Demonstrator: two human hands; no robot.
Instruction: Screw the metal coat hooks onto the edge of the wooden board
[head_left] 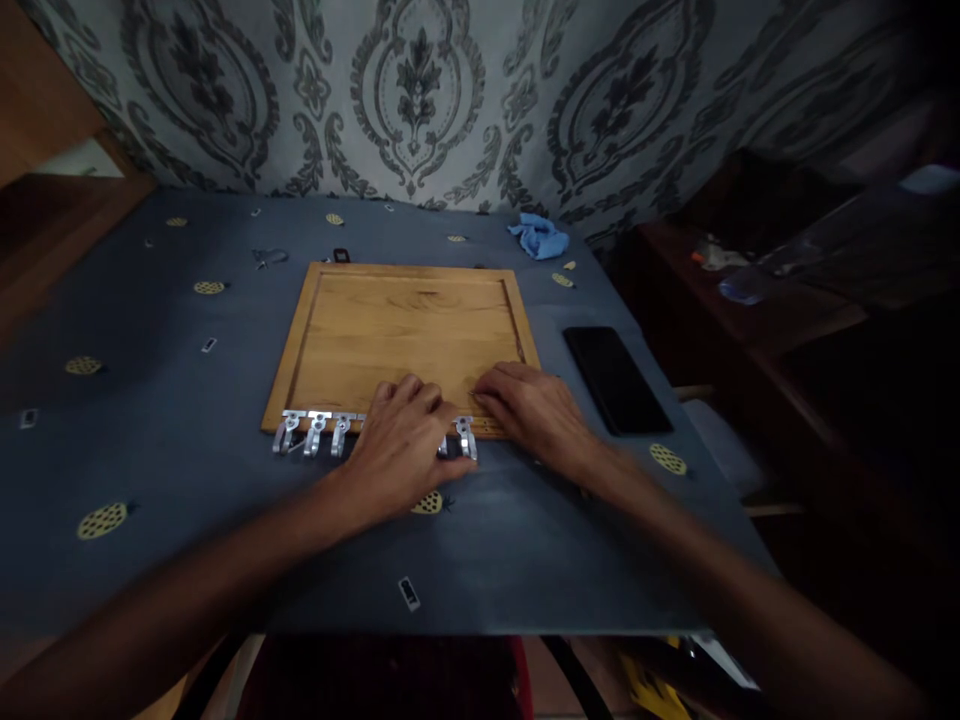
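A framed wooden panel (405, 330) lies flat on the table. Along its near edge sits a row of silver metal hinges (316, 432), some of them hidden under my left hand (409, 435). That hand bends over the edge, its fingers curled on top and its thumb against the rightmost hinge (466, 438). My right hand (536, 410) rests on the panel's near right corner, fingers pressed together and pointing left. Whatever is under those fingertips is hidden. Small dark holes show in the edge strip beside the rightmost hinge.
A black phone (617, 380) lies right of the panel on the blue patterned tablecloth (187, 480). Behind the panel are a crumpled blue cloth (538, 237) and a small dark square item (341, 256). A patterned curtain (420, 100) hangs along the table's far side.
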